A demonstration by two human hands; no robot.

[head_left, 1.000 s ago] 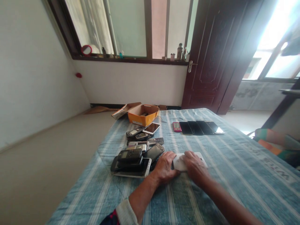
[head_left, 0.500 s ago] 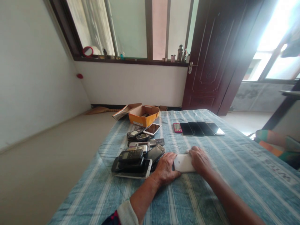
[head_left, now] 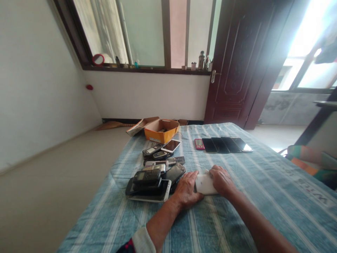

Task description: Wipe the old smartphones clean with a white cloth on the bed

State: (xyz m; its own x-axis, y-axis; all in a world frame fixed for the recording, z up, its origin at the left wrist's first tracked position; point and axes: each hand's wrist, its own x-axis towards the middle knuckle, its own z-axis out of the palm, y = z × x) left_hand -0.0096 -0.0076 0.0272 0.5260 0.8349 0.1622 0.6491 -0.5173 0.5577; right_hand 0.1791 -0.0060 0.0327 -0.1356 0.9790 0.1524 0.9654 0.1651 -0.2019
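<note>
A white smartphone [head_left: 205, 185] lies back up on the bed-like surface in front of me. My left hand [head_left: 186, 189] grips its left end, thumb along the near edge and fingers at the far edge. Pressed on the phone's right part is my right hand [head_left: 222, 181], fingers bent together; a bit of white, cloth or tissue, pokes out by the fingertips. Left of my left hand is a pile of old phones: a black keypad phone [head_left: 146, 176] on top, a white-edged smartphone [head_left: 166, 189] under it, and a dark phone [head_left: 176, 172] beside my fingers.
A striped blue cloth [head_left: 210, 225] covers the surface. Farther off, a pink phone [head_left: 199, 144] and several black smartphones [head_left: 221, 144] lie in a row. An open orange box [head_left: 158, 136] stands near the far left edge, close to a white phone [head_left: 171, 145].
My right hand has slid slightly left over the white smartphone, covering more of it. My left hand keeps its hold, and the other phones stay where they were.
</note>
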